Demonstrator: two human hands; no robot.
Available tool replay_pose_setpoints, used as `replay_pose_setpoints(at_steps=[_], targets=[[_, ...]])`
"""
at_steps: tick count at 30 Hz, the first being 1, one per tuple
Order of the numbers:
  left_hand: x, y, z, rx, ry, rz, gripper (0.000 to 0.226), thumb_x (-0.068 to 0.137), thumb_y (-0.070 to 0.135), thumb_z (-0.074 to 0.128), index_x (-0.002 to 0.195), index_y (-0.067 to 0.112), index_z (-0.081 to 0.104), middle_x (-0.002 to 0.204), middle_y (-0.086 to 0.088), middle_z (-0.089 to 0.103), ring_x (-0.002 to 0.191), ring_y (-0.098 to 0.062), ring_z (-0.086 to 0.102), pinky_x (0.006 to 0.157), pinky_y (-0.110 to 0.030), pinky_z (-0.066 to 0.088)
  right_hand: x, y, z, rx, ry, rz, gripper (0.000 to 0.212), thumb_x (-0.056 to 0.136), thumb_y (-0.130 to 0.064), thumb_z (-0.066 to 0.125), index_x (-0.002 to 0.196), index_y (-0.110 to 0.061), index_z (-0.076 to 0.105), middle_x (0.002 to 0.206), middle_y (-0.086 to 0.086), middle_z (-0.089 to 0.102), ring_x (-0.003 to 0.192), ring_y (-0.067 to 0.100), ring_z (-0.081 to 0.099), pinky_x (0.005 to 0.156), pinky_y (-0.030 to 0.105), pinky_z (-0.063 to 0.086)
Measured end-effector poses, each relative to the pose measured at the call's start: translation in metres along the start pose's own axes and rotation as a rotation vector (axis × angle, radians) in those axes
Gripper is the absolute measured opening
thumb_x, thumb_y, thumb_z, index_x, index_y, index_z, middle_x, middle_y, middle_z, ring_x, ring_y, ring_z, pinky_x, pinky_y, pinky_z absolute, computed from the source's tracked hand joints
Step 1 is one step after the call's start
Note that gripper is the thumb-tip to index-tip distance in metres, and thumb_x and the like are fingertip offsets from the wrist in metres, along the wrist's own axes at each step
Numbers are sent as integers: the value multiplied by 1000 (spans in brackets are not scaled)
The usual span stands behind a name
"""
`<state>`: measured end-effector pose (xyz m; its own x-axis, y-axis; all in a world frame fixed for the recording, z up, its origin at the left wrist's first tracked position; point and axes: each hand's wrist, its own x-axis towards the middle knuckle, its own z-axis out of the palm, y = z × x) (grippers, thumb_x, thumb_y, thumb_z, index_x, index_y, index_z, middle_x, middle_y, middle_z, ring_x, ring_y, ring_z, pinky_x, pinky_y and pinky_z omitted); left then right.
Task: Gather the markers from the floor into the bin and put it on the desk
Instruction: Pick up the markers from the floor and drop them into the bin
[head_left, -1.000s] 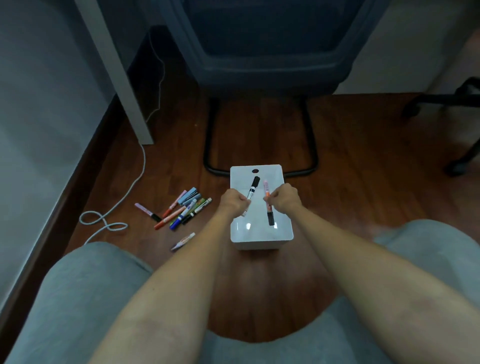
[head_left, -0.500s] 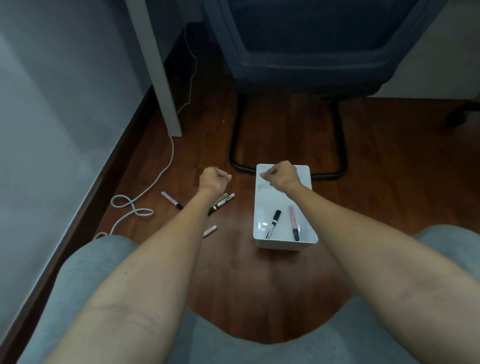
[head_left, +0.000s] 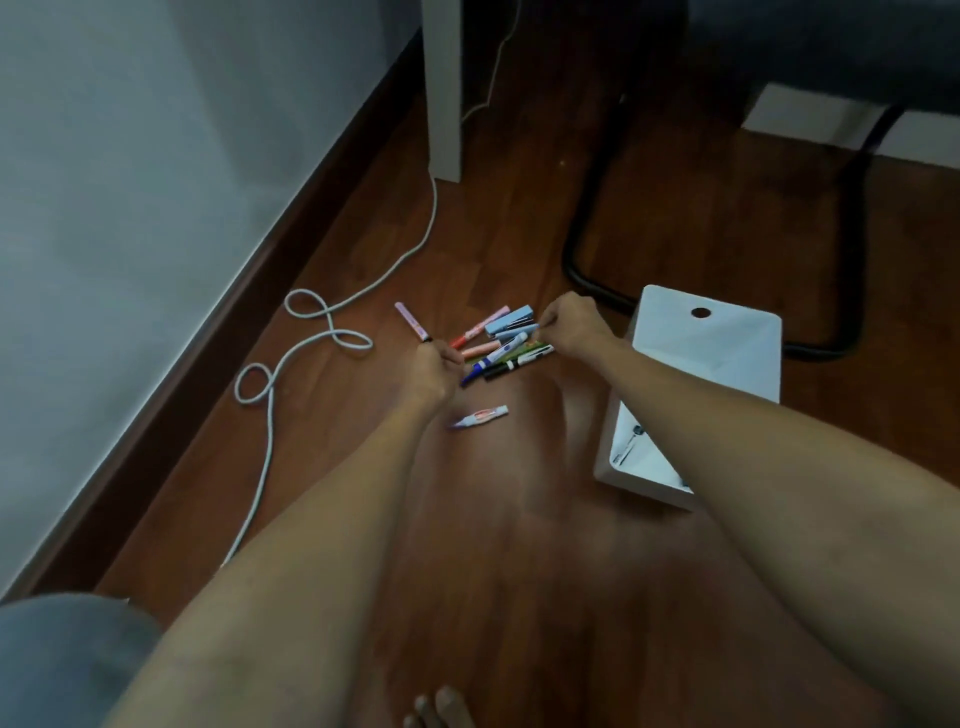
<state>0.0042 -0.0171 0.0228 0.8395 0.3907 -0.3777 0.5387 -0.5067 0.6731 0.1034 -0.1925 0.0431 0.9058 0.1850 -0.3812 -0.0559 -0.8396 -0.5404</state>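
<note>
A pile of several coloured markers (head_left: 500, 349) lies on the wooden floor, left of the white bin (head_left: 727, 358). My left hand (head_left: 435, 366) is closed around the black end of a pink marker (head_left: 407, 319) that points away to the upper left. My right hand (head_left: 570, 326) pinches the tip of a light blue marker (head_left: 514, 331) at the top of the pile. One white and red marker (head_left: 479, 417) lies apart, nearer to me. Inside the bin, part of a black and white marker (head_left: 629, 442) shows; my right forearm hides the rest.
A white cable (head_left: 317, 338) loops on the floor left of the pile, along the dark skirting board. A white desk leg (head_left: 442, 88) stands behind. The black chair base (head_left: 584, 254) curves behind the bin. My grey-clad knee (head_left: 62, 660) and toes (head_left: 440, 709) are at the bottom.
Both hands let go of the markers in the bin, then moved left to the pile on the floor and closed on two markers. The view swung left.
</note>
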Motion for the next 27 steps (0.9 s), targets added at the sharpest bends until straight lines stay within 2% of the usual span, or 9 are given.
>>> replay_pose_setpoints(at_steps=[3, 5, 8, 10, 14, 18, 22, 25, 27], targets=[[6, -24, 23, 109, -135, 91, 28, 82, 11, 71, 109, 2, 69, 93, -2, 58, 88, -16, 54, 78, -25, 44, 13, 8, 30, -193, -40, -36, 34, 94, -3, 53, 126, -3, 65, 131, 24, 59, 119, 42, 62, 103, 40, 50], [11, -42, 38, 140, -191, 112, 38, 79, 13, 76, 114, 3, 65, 101, -1, 54, 92, -15, 53, 82, -25, 45, 19, 13, 46, -297, -42, -98, 36, 93, 1, 50, 127, 0, 62, 131, 25, 57, 121, 44, 60, 103, 42, 48], [13, -60, 54, 151, -193, 120, 45, 69, 8, 84, 109, 2, 63, 111, -13, 57, 95, -22, 57, 86, -32, 49, 25, 18, 61, -383, -49, -141, 37, 93, 3, 47, 128, 3, 59, 132, 25, 56, 121, 44, 60, 102, 44, 49], [14, -67, 61, 190, -201, 108, 44, 67, 9, 85, 105, 3, 64, 117, -18, 57, 102, -31, 59, 85, -31, 47, 26, 23, 70, -412, -67, -144, 40, 94, 3, 45, 131, 0, 58, 137, 23, 54, 123, 42, 60, 104, 44, 50], [12, -73, 70, 219, -148, 103, 30, 73, 9, 80, 101, 6, 68, 115, -17, 59, 103, -31, 60, 80, -26, 42, 20, 30, 83, -477, -14, -160, 39, 96, 6, 40, 131, 1, 57, 137, 22, 50, 120, 42, 60, 101, 45, 48], [9, -72, 70, 193, -145, 23, 27, 76, 10, 76, 102, 7, 69, 114, -17, 64, 103, -31, 62, 86, -31, 47, 11, 30, 85, -515, -12, -116, 37, 98, 6, 39, 129, 0, 58, 135, 22, 54, 120, 41, 62, 98, 44, 50], [-3, -73, 67, 111, -126, -145, 27, 79, 12, 74, 104, 4, 69, 112, -18, 70, 105, -32, 65, 89, -33, 50, -11, 29, 86, -467, -55, -31, 31, 100, -1, 44, 127, -2, 60, 131, 21, 58, 121, 40, 61, 97, 42, 50], [-12, -58, 59, 10, -88, -243, 23, 83, 22, 70, 100, 5, 69, 109, -19, 72, 104, -33, 66, 86, -33, 51, -24, 24, 80, -300, -30, 71, 28, 96, -6, 55, 123, -1, 63, 127, 22, 63, 118, 41, 63, 95, 42, 52], [-17, -38, 48, -85, -65, -259, 19, 84, 25, 70, 95, 10, 68, 108, -18, 72, 103, -32, 66, 84, -31, 50, -30, 21, 69, -159, -3, 111, 31, 91, -17, 65, 117, -1, 65, 123, 23, 65, 114, 44, 64, 93, 42, 53]])
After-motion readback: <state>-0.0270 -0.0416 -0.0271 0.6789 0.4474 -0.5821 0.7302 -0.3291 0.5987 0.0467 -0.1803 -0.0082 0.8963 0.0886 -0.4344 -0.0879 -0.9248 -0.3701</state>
